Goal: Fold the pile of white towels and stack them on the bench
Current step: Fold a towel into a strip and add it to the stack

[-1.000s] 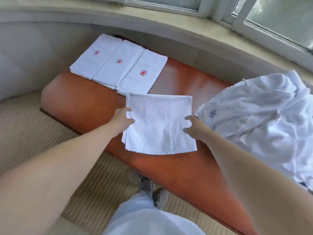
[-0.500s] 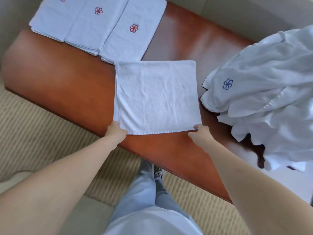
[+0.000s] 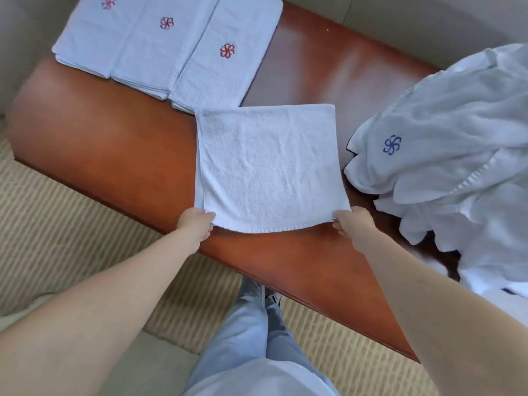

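Both hands have slid down to the near corners, and the left hand [image 3: 196,224] and right hand [image 3: 352,224] are pinching the towel [image 3: 268,167] in their fingers, getting ready to fold it again on the bench [image 3: 114,144].

Half-folded white towel [image 3: 268,167] flat on brown bench [image 3: 114,144], three folded towels [image 3: 168,50] behind, crumpled pile [image 3: 451,167] right

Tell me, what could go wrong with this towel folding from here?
The towel that both hands pinch, left hand and right hand, already overlaps the nearest folded stack; lifting it may drag that stack askew. The loose pile lies close on the right and could snag.
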`<state>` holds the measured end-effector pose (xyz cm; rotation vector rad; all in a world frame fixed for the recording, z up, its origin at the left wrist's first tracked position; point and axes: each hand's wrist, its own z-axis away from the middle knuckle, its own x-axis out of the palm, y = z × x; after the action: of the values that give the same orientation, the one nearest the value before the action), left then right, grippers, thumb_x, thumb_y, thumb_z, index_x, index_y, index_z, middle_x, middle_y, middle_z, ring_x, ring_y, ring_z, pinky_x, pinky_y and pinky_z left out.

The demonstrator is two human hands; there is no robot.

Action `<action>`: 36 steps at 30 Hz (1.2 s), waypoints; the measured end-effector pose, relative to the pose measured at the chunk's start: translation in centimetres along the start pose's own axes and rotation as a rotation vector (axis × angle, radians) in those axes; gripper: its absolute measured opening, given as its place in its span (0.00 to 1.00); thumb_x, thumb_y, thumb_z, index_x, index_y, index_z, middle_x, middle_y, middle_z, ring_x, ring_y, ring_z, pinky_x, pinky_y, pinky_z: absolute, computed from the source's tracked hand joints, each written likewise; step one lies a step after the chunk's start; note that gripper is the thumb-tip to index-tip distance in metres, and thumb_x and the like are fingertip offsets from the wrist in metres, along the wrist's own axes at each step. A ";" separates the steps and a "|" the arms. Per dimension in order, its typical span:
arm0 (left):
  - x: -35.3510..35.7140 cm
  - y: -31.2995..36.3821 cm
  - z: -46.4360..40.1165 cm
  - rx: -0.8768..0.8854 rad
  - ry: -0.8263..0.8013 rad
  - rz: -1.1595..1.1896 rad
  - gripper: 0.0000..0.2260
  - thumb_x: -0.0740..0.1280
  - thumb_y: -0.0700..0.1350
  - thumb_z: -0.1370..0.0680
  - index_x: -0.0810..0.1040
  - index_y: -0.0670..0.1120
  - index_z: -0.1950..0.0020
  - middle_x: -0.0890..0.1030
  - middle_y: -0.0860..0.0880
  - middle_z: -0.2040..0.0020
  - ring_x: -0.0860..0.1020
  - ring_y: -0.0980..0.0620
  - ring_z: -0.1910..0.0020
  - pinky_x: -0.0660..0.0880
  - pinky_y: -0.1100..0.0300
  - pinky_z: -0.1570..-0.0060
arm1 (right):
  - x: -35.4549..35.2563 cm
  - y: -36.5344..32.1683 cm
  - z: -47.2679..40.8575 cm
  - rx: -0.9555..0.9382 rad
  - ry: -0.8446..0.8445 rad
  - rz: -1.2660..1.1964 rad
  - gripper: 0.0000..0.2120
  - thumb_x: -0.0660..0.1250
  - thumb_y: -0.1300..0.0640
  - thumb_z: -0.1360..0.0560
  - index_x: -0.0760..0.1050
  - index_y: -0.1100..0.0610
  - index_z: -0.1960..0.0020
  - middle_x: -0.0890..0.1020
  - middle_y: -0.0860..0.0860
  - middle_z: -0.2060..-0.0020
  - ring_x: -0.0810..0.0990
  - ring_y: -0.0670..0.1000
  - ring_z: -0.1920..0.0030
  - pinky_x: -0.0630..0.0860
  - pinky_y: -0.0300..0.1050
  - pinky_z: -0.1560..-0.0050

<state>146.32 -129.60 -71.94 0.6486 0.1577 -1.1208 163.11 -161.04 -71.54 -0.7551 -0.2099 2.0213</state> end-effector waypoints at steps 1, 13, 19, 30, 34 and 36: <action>-0.4 2.0 0.2 0.003 -0.017 0.084 0.09 0.68 0.41 0.18 0.76 0.45 0.38 0.77 0.46 0.58 0.75 0.53 0.64 0.76 0.59 0.60 | -0.4 -1.7 0.3 0.018 -0.037 -0.080 0.03 0.66 0.64 0.21 0.73 0.57 0.50 0.79 0.53 0.61 0.80 0.49 0.63 0.79 0.45 0.55; -4.0 10.5 4.5 0.385 0.125 0.306 0.01 0.67 0.45 0.18 0.76 0.49 0.47 0.78 0.49 0.59 0.74 0.55 0.66 0.76 0.59 0.62 | -3.5 -10.5 3.9 -0.274 -0.149 -0.500 0.09 0.63 0.67 0.24 0.70 0.55 0.58 0.71 0.51 0.68 0.71 0.46 0.72 0.72 0.43 0.64; -1.2 -0.3 -0.9 0.142 0.075 0.005 0.16 0.67 0.45 0.17 0.76 0.45 0.30 0.81 0.45 0.48 0.80 0.48 0.51 0.79 0.50 0.40 | 0.9 1.4 -1.7 -0.131 -0.053 0.004 0.05 0.66 0.60 0.23 0.77 0.56 0.58 0.84 0.53 0.61 0.84 0.47 0.66 0.82 0.48 0.55; -3.5 7.5 1.2 0.133 -0.021 0.675 0.03 0.68 0.42 0.19 0.81 0.48 0.46 0.79 0.50 0.60 0.78 0.58 0.69 0.79 0.63 0.62 | -1.0 -8.0 -0.5 -0.117 -0.205 -0.581 0.11 0.63 0.58 0.18 0.76 0.61 0.38 0.86 0.56 0.53 0.88 0.49 0.55 0.83 0.41 0.58; -4.5 11.3 1.6 0.178 -0.026 0.728 0.06 0.66 0.41 0.19 0.82 0.47 0.45 0.81 0.51 0.63 0.80 0.59 0.69 0.79 0.64 0.62 | -1.6 -11.7 0.4 -0.158 -0.230 -0.683 0.08 0.63 0.58 0.18 0.77 0.58 0.42 0.87 0.54 0.51 0.88 0.50 0.52 0.83 0.40 0.58; -4.5 11.0 1.8 0.165 -0.009 0.685 0.05 0.67 0.41 0.19 0.82 0.48 0.47 0.82 0.51 0.60 0.80 0.59 0.67 0.79 0.64 0.61 | -1.6 -10.9 0.7 -0.136 -0.227 -0.607 0.07 0.64 0.58 0.19 0.77 0.56 0.42 0.86 0.52 0.52 0.88 0.49 0.53 0.83 0.41 0.58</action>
<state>153.53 -124.06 -64.10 0.7664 -0.1617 -0.4770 171.20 -156.32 -65.62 -0.4638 -0.6339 1.5136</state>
